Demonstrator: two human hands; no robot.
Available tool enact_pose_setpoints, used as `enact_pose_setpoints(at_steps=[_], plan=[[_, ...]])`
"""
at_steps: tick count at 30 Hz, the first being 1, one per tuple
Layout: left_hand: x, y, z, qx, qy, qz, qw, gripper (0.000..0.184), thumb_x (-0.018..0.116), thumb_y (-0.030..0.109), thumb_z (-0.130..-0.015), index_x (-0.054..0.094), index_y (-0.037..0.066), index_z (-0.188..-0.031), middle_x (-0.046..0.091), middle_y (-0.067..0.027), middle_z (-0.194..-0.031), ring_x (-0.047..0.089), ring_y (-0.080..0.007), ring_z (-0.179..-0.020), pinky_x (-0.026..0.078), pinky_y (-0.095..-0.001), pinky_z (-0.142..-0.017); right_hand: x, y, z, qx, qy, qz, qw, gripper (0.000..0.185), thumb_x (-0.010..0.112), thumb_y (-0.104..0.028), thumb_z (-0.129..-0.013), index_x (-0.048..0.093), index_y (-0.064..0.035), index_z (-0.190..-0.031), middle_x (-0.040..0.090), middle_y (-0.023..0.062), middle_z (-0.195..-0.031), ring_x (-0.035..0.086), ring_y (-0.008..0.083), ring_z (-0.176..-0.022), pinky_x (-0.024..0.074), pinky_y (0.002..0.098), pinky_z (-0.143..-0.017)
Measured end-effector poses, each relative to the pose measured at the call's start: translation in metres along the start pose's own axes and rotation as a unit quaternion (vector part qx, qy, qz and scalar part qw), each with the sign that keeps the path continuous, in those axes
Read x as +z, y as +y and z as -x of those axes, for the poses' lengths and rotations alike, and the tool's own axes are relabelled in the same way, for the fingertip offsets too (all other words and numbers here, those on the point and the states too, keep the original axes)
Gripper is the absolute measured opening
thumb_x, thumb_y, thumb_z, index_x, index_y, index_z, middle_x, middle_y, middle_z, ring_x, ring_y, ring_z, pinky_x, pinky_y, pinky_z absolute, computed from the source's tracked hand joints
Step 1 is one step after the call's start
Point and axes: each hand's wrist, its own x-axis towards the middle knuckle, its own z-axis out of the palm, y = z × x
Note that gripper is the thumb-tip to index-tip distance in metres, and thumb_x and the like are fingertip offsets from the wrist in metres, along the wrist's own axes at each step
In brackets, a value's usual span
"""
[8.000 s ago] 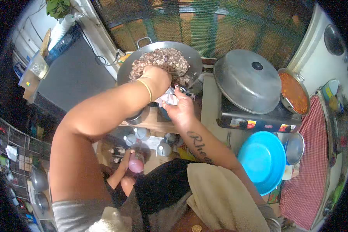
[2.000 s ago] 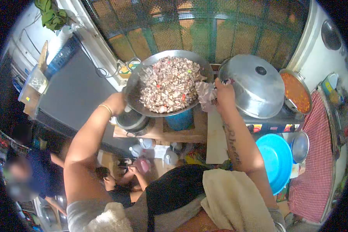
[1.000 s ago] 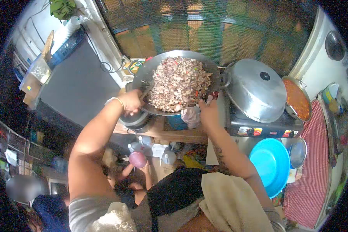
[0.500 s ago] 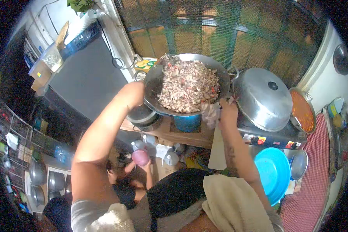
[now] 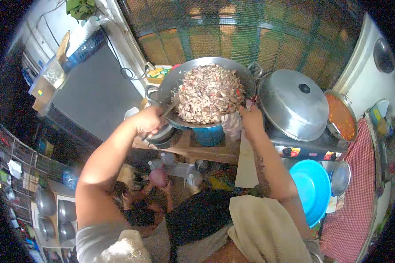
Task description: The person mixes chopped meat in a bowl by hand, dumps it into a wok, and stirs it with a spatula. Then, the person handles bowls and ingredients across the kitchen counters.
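Observation:
A large metal wok [image 5: 166,84] holds a heap of chopped, pale and dark food [image 5: 210,93] with red bits. At the wok's left side, my left hand [image 5: 148,120] is closed around the handle of a metal cooking spatula [image 5: 169,108]; the spatula's far end is hidden in the food. My right hand [image 5: 252,119] is closed on a crumpled cloth [image 5: 231,124] at the wok's lower right rim. Beneath the wok is a blue round base [image 5: 208,136].
A domed lid [image 5: 289,109] covers a pan to the right, beside a pan of orange-red stew [image 5: 340,117]. Below sit a blue basin [image 5: 310,193] and a checked cloth [image 5: 351,206]. At lower left, another person's hands hold a pink round container [image 5: 158,178].
My left hand has come down and slightly left with the spatula. The food has settled into a rounder heap toward the wok's middle. My right hand stays at the rim.

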Motion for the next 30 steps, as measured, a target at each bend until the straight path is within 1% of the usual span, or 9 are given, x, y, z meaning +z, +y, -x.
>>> enact_pose_setpoints(at_steps=[1, 3, 5, 6, 13, 16, 19, 23, 30], plan=[[-0.001, 0.0, 0.01, 0.005, 0.013, -0.01, 1.0, 0.013, 0.055, 0.006, -0.081, 0.058, -0.001, -0.091, 0.052, -0.0061, -0.063, 0.049, -0.0122, -0.046, 0.042, -0.0301, -0.036, -0.003, 0.029, -0.017, -0.066, -0.025, -0.001, 0.997, 0.028, 0.064, -0.018, -0.087, 0.059, 0.0038, -0.105, 0.063, 0.0138, -0.096, 0.058, 0.0207, -0.083, 0.0451, 0.0363, -0.071], [-0.005, 0.017, 0.036, 0.041, 0.074, -0.105, 0.991, 0.025, 0.055, 0.008, -0.08, 0.059, -0.003, -0.102, 0.062, -0.0184, -0.073, 0.062, -0.0294, -0.062, 0.051, -0.0406, -0.053, -0.009, 0.02, -0.017, -0.042, -0.039, -0.063, 0.996, 0.026, 0.063, -0.017, -0.087, 0.059, 0.0034, -0.103, 0.062, 0.0125, -0.093, 0.057, 0.0201, -0.081, 0.0451, 0.0366, -0.07], [-0.009, 0.014, 0.037, 0.102, 0.14, -0.194, 0.966, 0.029, 0.056, 0.009, -0.079, 0.059, -0.004, -0.104, 0.064, -0.0238, -0.081, 0.064, -0.0371, -0.075, 0.052, -0.0442, -0.066, -0.028, -0.058, 0.005, 0.139, -0.023, -0.182, 0.973, 0.024, 0.063, -0.016, -0.088, 0.059, 0.0026, -0.102, 0.061, 0.0111, -0.091, 0.057, 0.0196, -0.079, 0.0453, 0.037, -0.069], [-0.01, 0.014, 0.035, 0.123, 0.171, -0.229, 0.951, 0.03, 0.056, 0.01, -0.079, 0.06, -0.004, -0.105, 0.065, -0.0258, -0.085, 0.065, -0.0399, -0.08, 0.052, -0.0454, -0.071, -0.024, -0.05, 0.004, 0.136, -0.02, -0.22, 0.966, 0.025, 0.062, -0.016, -0.088, 0.058, 0.0019, -0.105, 0.061, 0.0108, -0.093, 0.057, 0.0192, -0.081, 0.0457, 0.0365, -0.069], [-0.031, -0.014, -0.089, 0.101, 0.204, -0.374, 0.899, 0.017, 0.059, 0.008, -0.077, 0.068, -0.004, -0.085, 0.066, -0.0267, -0.091, 0.066, -0.0373, -0.089, 0.053, -0.0438, -0.078, -0.003, -0.1, 0.082, 0.177, -0.055, -0.234, 0.954, 0.044, 0.062, -0.016, -0.088, 0.045, -0.0024, -0.126, 0.056, 0.0107, -0.113, 0.056, 0.0197, -0.095, 0.0482, 0.0339, -0.073], [-0.033, -0.064, -0.178, 0.214, 0.064, -0.567, 0.793, 0.014, 0.058, 0.004, -0.075, 0.069, -0.003, -0.079, 0.066, -0.0274, -0.089, 0.068, -0.0352, -0.086, 0.054, -0.0413, -0.074, 0.03, -0.049, 0.072, 0.123, -0.021, -0.199, 0.972, 0.045, 0.062, -0.017, -0.087, 0.045, -0.0008, -0.126, 0.056, 0.013, -0.114, 0.056, 0.0216, -0.097, 0.0483, 0.0352, -0.075], [-0.002, -0.024, -0.125, -0.006, -0.007, -0.33, 0.944, 0.013, 0.056, 0.001, -0.073, 0.068, -0.004, -0.075, 0.066, -0.0282, -0.085, 0.068, -0.0347, -0.082, 0.055, -0.0393, -0.071, 0.033, -0.029, 0.059, 0.045, 0.01, -0.06, 0.997, 0.038, 0.063, -0.016, -0.087, 0.05, 0.0052, -0.116, 0.059, 0.0154, -0.102, 0.056, 0.0235, -0.093, 0.0469, 0.0386, -0.076], [0.007, -0.019, -0.045, 0.111, 0.078, -0.308, 0.942, 0.018, 0.055, 0.001, -0.073, 0.066, -0.005, -0.085, 0.066, -0.0266, -0.082, 0.066, -0.0396, -0.081, 0.054, -0.043, -0.069, 0.031, 0.0, 0.031, 0.036, 0.038, -0.065, 0.997, 0.03, 0.064, -0.012, -0.084, 0.054, 0.0059, -0.106, 0.061, 0.0122, -0.091, 0.057, 0.0217, -0.084, 0.046, 0.0364, -0.072], [-0.02, 0.008, 0.026, 0.13, 0.203, -0.346, 0.907, 0.027, 0.058, 0.004, -0.073, 0.065, -0.002, -0.099, 0.065, -0.0277, -0.092, 0.063, -0.0423, -0.089, 0.051, -0.0462, -0.079, -0.016, -0.01, -0.009, 0.085, 0.03, -0.138, 0.986, 0.023, 0.064, -0.009, -0.083, 0.057, 0.002, -0.102, 0.06, 0.0074, -0.09, 0.056, 0.015, -0.078, 0.0448, 0.0301, -0.064]])
